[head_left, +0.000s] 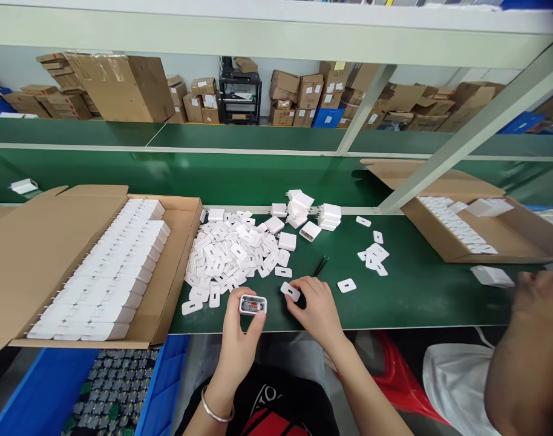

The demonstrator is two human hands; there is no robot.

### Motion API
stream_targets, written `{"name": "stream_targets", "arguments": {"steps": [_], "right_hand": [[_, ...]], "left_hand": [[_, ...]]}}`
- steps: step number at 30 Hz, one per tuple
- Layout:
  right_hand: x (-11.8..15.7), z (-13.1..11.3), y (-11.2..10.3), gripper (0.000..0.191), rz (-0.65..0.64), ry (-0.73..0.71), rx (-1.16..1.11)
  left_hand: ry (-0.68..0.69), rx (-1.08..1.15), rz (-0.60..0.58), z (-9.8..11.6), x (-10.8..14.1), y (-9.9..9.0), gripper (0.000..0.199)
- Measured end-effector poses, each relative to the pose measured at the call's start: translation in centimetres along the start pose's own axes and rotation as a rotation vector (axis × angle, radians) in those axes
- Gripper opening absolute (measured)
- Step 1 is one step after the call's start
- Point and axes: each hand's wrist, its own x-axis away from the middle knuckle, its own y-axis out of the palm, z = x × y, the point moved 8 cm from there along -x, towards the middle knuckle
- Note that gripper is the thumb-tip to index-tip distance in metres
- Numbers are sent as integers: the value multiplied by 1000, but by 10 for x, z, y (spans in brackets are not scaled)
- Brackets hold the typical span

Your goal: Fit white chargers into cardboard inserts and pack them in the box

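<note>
At bench edge, left hand (238, 330) grips 1 open charger (252, 304); right hand (316, 309) pinches 1 cover (290, 291) beside tweezers (320, 265).

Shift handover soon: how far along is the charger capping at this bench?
Done, apparently: the left carton holds rows of white chargers, nearly full; whether they are finished I cannot tell. In hand: the left hand grips an open charger shell, its inside showing, and the right hand pinches one white cover plate. Left: a large pile of cover plates and several white shells on the green table.
</note>
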Motion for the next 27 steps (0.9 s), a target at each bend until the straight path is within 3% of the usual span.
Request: {"name": "stream_targets", "arguments": {"steps": [3,6,9,13,15,19,23,27], "right_hand": [[-1,-27,-21,15,47,-49,-234],[0,-62,-30,25,69,-176,-301],[0,-83,-26,30,73,-261,-276],[2,-86,-18,32,68,-261,-307],[4,-79,-11,34,26,-191,-404],[12,-56,10,42,-42,128,-817],[17,-58,35,34,-164,321,-1149],[14,-54,33,26,-47,361,-1196]], "left_hand": [[20,58,14,-4,0,1,36],[31,92,50,-9,1,4,43],[21,102,54,-12,2,7,44],[-9,79,43,-7,2,8,34],[10,91,58,-2,1,7,29],[136,189,108,7,4,7,26],[168,231,97,3,10,13,25],[142,-2,33,-1,8,13,46]]}}
